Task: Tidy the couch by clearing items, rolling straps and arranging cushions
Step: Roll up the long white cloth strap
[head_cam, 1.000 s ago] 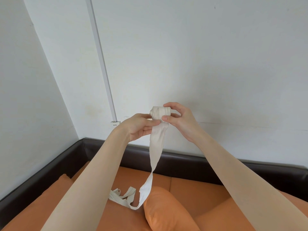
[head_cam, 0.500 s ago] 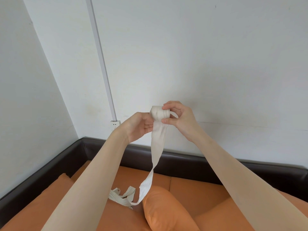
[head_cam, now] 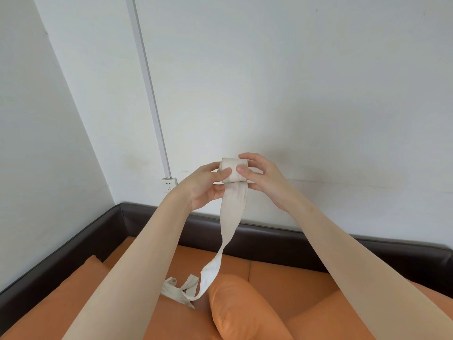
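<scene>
The strap (head_cam: 231, 217), a flat cream cloth band, is held up in front of the white wall (head_cam: 318, 94), above the couch (head_cam: 282, 278); its upper end is already wound into a tight roll (head_cam: 233, 171) between the two hands, and the rest hangs down as a loose tail that twists once and ends in a small heap of loops on the orange seat, just beside an orange cushion (head_cam: 242, 312). The left hand (head_cam: 208, 185) grips the roll's left end, thumb laid across its front and fingers curled beneath around the band where it leaves the roll; the right hand (head_cam: 263, 176) pinches the right end, thumb on the front face and fingers arched over the top and back. Neither hand is slack; both are closed on the cloth.

As a judgement, the rolling is partly done: the roll looks thick, yet a long run of strap is unwound, and the heap on the seat has to be drawn up too. Winding that slack in evenly seems the work in hand; the twist in the tail may need flattening so the layers sit square. Arranging cushions appears not yet finished, since the orange cushion lies tilted on the seat; whether other items remain on the couch cannot be told, as the arms hide much of it.
</scene>
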